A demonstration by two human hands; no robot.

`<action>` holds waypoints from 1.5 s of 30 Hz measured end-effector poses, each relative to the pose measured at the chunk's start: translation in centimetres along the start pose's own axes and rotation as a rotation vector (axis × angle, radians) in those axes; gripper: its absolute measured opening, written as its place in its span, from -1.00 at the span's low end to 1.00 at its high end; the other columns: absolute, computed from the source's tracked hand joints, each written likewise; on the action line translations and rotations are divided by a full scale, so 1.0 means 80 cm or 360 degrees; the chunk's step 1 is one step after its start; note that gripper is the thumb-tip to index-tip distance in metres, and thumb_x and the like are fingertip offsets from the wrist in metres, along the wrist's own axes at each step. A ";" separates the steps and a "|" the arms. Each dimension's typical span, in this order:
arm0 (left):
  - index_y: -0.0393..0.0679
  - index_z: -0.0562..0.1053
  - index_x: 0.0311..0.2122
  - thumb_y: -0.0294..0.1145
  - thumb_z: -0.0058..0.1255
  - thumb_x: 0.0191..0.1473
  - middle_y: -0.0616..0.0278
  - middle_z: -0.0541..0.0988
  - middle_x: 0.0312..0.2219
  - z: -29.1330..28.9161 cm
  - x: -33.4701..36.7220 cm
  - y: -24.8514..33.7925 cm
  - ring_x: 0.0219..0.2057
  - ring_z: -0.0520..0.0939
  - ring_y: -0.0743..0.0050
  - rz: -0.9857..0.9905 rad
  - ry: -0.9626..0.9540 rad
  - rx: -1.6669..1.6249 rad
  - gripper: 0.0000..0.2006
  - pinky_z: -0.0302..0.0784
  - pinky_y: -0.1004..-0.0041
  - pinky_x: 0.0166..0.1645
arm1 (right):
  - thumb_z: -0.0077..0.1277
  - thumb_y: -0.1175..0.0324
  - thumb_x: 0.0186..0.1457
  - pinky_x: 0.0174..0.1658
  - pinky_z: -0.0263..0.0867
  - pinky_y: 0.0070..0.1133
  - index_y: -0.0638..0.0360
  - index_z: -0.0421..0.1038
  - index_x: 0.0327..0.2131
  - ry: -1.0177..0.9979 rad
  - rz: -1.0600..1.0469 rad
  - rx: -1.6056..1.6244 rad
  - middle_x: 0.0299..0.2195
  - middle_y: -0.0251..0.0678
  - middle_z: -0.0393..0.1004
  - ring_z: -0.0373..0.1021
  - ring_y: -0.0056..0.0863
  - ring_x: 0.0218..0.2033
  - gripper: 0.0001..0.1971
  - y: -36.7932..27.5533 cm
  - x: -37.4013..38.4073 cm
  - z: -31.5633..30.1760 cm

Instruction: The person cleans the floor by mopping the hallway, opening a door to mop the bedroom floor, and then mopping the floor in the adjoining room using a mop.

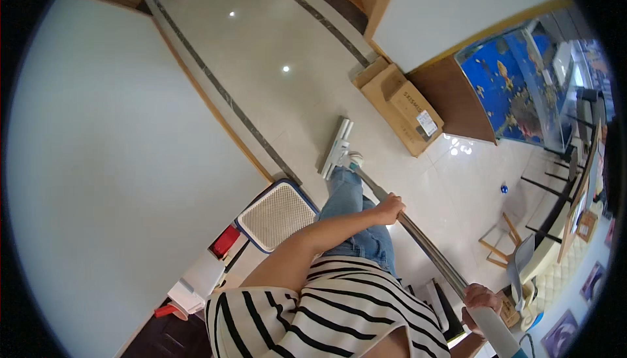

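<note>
A long-handled mop [428, 247] slants across the view, its metal pole running from the lower right up toward the middle. Its wide, flat white-and-grey head [336, 147] rests on the floor beside my foot. Partway down the pole, my left hand [390, 209] is wrapped around the metal tube. My right hand [482, 302] grips higher up, by the thicker white section close to my body. Part of my right forearm is hidden by my striped shirt.
A cardboard box [408, 106] stands against a wooden cabinet, near a blue-backed glass tank [503, 77]. On the left are a white wall panel [124, 149] and a mesh-topped stool [277, 216]. A grey chair [521, 266] and a small blue ball [504, 189] are at right.
</note>
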State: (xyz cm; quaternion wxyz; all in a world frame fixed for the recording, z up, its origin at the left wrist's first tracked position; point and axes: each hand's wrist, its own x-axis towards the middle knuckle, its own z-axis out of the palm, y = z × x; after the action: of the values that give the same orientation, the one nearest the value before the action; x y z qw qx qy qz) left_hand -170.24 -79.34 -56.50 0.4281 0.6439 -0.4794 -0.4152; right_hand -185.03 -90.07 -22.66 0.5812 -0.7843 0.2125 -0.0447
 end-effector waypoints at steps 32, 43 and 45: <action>-0.10 0.43 -0.58 -0.41 0.02 -0.46 0.14 0.43 -0.58 0.576 0.010 0.119 -0.42 0.45 0.17 0.0590 -0.1192 0.0554 -0.84 0.35 0.28 -0.31 | 0.02 0.41 -0.26 -0.18 0.12 -0.42 0.09 0.15 -0.52 0.1402 0.0565 0.0259 -0.58 -0.30 0.26 0.23 -0.37 -0.33 -0.78 0.234 -0.670 -0.127; -0.09 0.32 -0.56 -0.46 -0.06 -0.38 0.17 0.36 -0.50 0.472 -0.043 0.195 -0.35 0.38 0.17 0.0162 -0.0775 0.0230 -0.86 0.31 0.26 -0.36 | -0.08 0.43 -0.28 -0.30 0.18 -0.32 0.13 0.18 -0.64 0.1187 0.0219 -0.0294 -0.67 -0.31 0.26 0.26 -0.44 -0.55 -0.89 0.205 -0.621 -0.149; -0.09 0.32 -0.55 -0.46 -0.08 -0.38 0.16 0.36 -0.50 0.443 -0.073 0.107 -0.36 0.38 0.16 0.0128 -0.0432 0.0384 -0.87 0.30 0.26 -0.35 | -0.08 0.47 -0.31 -0.23 0.17 -0.23 0.12 0.16 -0.63 0.0665 0.0771 -0.0820 -0.66 -0.32 0.25 0.26 -0.41 -0.53 -0.88 0.239 -0.609 -0.128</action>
State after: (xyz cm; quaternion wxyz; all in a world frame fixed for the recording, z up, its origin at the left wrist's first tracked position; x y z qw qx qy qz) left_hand -207.09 -80.58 -57.85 0.2954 0.6089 -0.6044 -0.4203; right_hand -237.79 -84.94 -28.57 0.3038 -0.8056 0.5086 -0.0103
